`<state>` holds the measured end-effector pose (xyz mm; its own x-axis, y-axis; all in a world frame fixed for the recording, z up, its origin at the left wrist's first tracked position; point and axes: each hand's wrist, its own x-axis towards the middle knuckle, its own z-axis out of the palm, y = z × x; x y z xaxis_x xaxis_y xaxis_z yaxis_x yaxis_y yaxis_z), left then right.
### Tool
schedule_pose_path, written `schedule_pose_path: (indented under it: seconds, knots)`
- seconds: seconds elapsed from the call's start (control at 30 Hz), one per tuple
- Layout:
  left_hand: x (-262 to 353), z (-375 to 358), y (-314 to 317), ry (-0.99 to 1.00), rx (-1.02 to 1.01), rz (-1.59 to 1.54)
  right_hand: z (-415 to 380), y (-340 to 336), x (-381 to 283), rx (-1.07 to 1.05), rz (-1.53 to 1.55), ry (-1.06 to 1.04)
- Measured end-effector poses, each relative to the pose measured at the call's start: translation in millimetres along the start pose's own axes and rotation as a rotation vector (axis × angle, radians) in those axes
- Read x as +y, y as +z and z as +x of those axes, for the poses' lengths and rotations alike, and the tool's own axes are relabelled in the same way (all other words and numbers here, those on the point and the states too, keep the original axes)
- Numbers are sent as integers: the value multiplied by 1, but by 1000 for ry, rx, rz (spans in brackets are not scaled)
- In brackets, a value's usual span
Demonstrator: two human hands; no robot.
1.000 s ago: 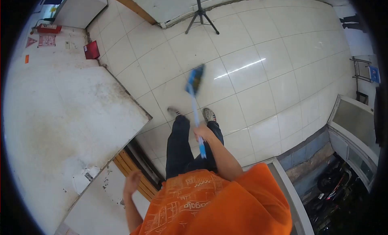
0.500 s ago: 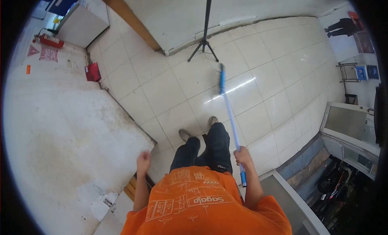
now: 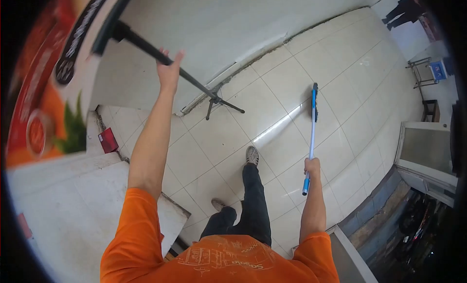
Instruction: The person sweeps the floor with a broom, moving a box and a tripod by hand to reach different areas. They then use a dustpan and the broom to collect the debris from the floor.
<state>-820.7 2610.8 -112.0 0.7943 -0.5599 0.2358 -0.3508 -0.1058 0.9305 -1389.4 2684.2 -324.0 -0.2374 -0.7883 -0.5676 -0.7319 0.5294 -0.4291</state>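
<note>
My left hand (image 3: 169,75) is raised at the dark pole of a tripod stand (image 3: 192,82). Its fingers go around the pole, with the thumb sticking out on the far side. A printed banner (image 3: 46,83) fills the upper left beside the top of the pole. My right hand (image 3: 312,166) is closed round the handle of a broom (image 3: 312,137), near its blue end grip. The blue broom head with dark bristles rests on the tiled floor ahead, to the right of the stand's feet.
A white wall (image 3: 219,35) runs behind the stand. On the left are a stained white surface (image 3: 82,210) and a red box (image 3: 108,140). To the right stand a metal-legged stool (image 3: 422,74) and a framed glass door (image 3: 425,149). Pale tiles (image 3: 219,142) cover the floor.
My left hand has risen from beside my body to the stand's pole. The broom has moved right and forward with my right hand. The banner has come into view, and one foot has stepped forward.
</note>
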Motion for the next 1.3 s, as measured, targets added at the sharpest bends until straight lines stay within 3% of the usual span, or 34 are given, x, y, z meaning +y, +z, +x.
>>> schedule_pose_path:
  seconds: [0.03,0.17,0.23,0.3,0.43,0.5,0.57,0.6,0.63,0.67,0.73,0.77,0.83,0.9,1.0,1.03,1.07,1.2,1.27,1.3]
  knots:
    - [8,14,14,-76,16,-327,12,-8,-15,-27,-53,1]
    - [7,27,23,-208,59,-248,48,-14,-45,-63,-251,-91]
    - [14,17,7,-196,302,-389,54,-24,-75,-161,-244,-12]
    - [22,10,-28,-141,331,-373,56,-23,-108,-259,-245,63]
    - [38,-20,-118,-178,355,-442,57,38,-155,-310,-400,-118]
    - [50,-39,-157,-157,314,-351,13,68,-209,-533,-535,-102]
    - [55,-58,-201,-117,273,-371,1,172,-147,-419,-812,-796]
    - [57,-67,-220,-77,221,-400,-19,216,-135,-575,-905,-805]
    - [66,-75,-238,-71,245,-372,-64,221,-159,-591,-1045,-1116]
    - [75,-81,-254,-66,269,-346,-103,237,-153,-399,-742,-1137]
    - [94,-94,-291,-70,261,-364,-150,281,-189,-1003,-875,-885]
    - [104,-100,-311,-58,272,-356,-171,282,-201,-1003,-882,-885]
    - [121,-111,-354,-26,290,-315,-208,265,-222,-1281,-630,-131]
    - [133,-119,-394,-32,309,-269,-210,261,-175,-1236,-659,-428]
    - [129,-129,-435,-28,236,-248,-231,178,-138,-1204,-441,-376]
    - [128,-132,-441,-12,209,-241,-250,132,-150,-1198,-345,-221]
    - [125,-133,-444,-13,216,-250,-244,130,-102,-1014,-386,-319]
    - [113,-130,-436,-19,167,-245,-231,43,-123,-608,-443,-281]
    - [107,-127,-425,-31,159,-252,-190,62,-157,-416,-467,-378]
    - [104,-126,-417,-36,163,-269,-141,100,-146,-325,-535,-537]
